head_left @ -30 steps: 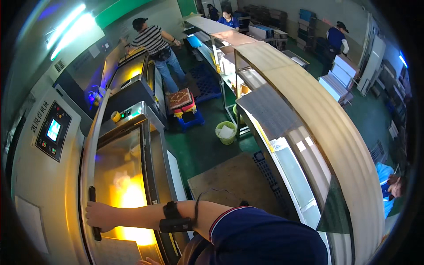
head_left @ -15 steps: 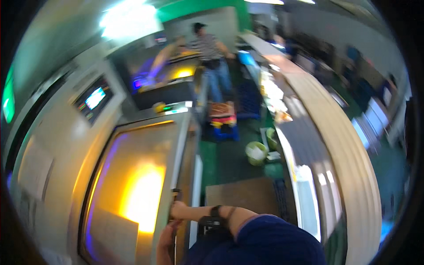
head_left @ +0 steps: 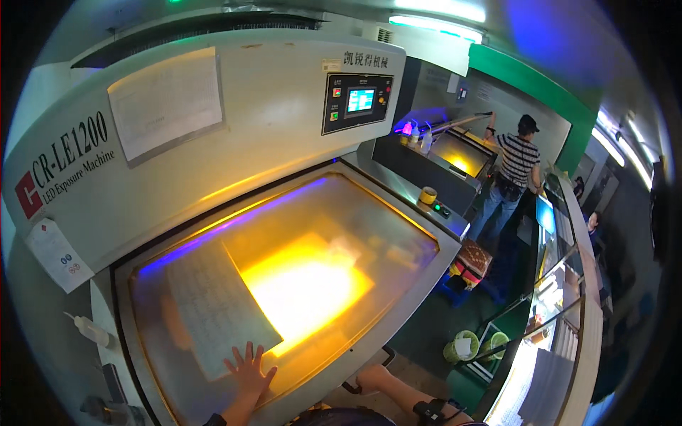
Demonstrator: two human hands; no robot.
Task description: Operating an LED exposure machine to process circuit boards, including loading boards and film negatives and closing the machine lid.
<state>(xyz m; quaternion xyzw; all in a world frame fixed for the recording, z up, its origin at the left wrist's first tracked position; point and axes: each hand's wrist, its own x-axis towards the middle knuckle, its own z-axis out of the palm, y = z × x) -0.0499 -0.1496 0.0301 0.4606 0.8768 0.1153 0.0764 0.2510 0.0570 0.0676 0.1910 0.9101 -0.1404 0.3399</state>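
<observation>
My left hand (head_left: 250,375) lies flat with spread fingers on the exposure machine's translucent cover (head_left: 398,241). Its fingertips reach the lower edge of a grey rectangular sheet (head_left: 220,312), which shows at the cover's left part; whether the sheet is above or beneath the film I cannot tell. Bright yellow light glows across the middle of the cover. At the front edge of the frame (head_left: 419,292), my right hand (head_left: 371,379) is closed round a black handle (head_left: 388,355). A dark watch-like band sits on my right wrist.
A control panel (head_left: 359,104) with a lit screen is on the machine's hood. A tape roll (head_left: 428,195) rests at the frame's far corner. Beyond, a person in a striped shirt (head_left: 518,160) stands by a second machine. Green baskets (head_left: 462,346) and a long bench (head_left: 584,305) are at right.
The view has swung left onto the machine. My left hand has gone from beside the right hand at the frame's edge to lying on the cover. My right hand stays at the edge.
</observation>
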